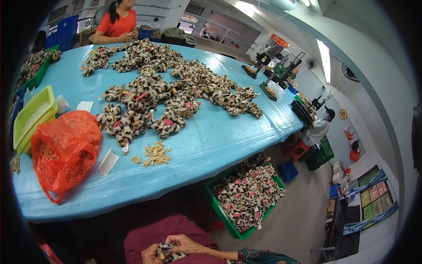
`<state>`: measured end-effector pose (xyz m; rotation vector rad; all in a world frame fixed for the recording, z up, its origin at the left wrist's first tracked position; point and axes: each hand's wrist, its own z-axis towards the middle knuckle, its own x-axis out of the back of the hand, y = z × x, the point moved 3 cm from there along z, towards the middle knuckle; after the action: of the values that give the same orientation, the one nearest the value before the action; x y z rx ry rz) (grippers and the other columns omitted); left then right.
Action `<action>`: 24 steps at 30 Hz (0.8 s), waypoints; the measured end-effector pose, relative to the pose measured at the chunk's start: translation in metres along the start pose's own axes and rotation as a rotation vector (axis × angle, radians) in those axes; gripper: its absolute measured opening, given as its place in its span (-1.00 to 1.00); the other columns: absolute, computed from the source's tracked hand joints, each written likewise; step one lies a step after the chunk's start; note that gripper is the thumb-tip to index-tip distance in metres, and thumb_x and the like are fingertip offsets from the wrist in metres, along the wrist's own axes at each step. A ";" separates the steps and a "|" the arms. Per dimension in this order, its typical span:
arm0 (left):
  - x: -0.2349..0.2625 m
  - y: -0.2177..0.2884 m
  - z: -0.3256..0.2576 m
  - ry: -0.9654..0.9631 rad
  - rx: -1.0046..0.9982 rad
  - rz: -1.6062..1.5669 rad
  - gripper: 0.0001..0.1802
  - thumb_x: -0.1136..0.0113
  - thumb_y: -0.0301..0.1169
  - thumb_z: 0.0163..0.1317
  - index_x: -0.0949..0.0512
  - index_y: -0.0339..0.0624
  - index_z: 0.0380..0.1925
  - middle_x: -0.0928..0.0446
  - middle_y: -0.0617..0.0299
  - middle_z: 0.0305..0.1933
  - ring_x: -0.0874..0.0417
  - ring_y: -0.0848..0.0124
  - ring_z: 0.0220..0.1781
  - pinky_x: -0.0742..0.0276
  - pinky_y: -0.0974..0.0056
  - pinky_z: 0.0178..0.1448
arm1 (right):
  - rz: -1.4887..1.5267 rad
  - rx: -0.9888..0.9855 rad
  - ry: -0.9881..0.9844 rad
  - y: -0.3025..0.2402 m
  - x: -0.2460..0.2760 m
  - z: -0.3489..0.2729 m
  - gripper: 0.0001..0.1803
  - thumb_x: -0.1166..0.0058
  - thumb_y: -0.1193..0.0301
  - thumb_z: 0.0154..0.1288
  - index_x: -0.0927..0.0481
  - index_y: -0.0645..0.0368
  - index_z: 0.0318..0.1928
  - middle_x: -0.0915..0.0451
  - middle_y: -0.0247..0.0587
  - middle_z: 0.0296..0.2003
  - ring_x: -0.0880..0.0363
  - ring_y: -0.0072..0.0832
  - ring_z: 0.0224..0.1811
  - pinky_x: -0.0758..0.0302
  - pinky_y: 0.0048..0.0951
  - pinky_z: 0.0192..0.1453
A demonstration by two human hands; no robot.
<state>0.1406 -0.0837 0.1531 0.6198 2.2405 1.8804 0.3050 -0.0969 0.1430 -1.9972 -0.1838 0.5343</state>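
Note:
Over a maroon cloth point(162, 226) on my lap, I hold a small spotted plush piece point(165, 247) with black, brown and cream fur. My left hand point(150, 254) grips it from the left, fingers closed. My right hand point(185, 243) pinches its upper right side with thumb and fingers. A small tan bit shows on the plush between the hands. In front of me, the blue-covered table point(198, 149) carries a large heap of similar spotted plush pieces point(145, 94), some with pink parts and white tags. Near its front edge lies a small pile of tan pieces point(157, 154).
An orange plastic bag point(70, 149) of small bits and a yellow-green basket point(35, 116) stand at left. A green crate point(250, 193) full of plush sits on the floor to my right. Bench presses point(281, 72) stand beyond; a person in red point(118, 24) is across the table.

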 end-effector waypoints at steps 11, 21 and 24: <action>-0.005 -0.047 -0.001 -0.153 0.434 -0.510 -0.84 -0.25 -0.58 0.06 -0.59 -0.28 -0.30 -0.59 0.33 -0.41 -0.54 0.61 -0.34 -0.50 0.42 -0.24 | 0.075 -0.118 0.204 0.013 -0.002 0.013 -0.85 -0.19 0.63 0.09 -0.48 0.26 -0.35 -0.51 -0.40 -0.46 -0.46 -0.72 -0.43 -0.42 -0.67 -0.36; 0.030 0.003 0.025 0.451 -0.332 0.007 -0.87 -0.17 -0.46 -0.13 -0.55 -0.32 -0.59 -0.34 0.08 -0.72 -0.34 0.23 -0.68 -0.23 0.23 -0.57 | -0.017 0.198 0.481 -0.037 -0.027 0.047 -0.86 -0.14 0.67 0.03 -0.46 0.21 -0.46 -0.45 -0.44 -0.49 -0.38 -0.74 -0.42 -0.35 -0.66 -0.39; 0.041 0.043 0.051 0.451 -0.649 0.022 -0.76 -0.22 -0.43 -0.10 -0.58 -0.33 -0.38 -0.52 0.05 -0.49 -0.59 0.18 -0.49 -0.49 0.25 -0.42 | -0.368 0.321 0.481 -0.108 -0.025 0.045 -0.92 -0.08 0.55 0.02 -0.47 0.25 -0.43 -0.45 -0.33 -0.43 -0.41 -0.65 -0.37 -0.40 -0.58 -0.28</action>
<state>0.1323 -0.0153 0.1900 0.1198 1.6253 2.7684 0.2733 -0.0180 0.2277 -1.6682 -0.1505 -0.1499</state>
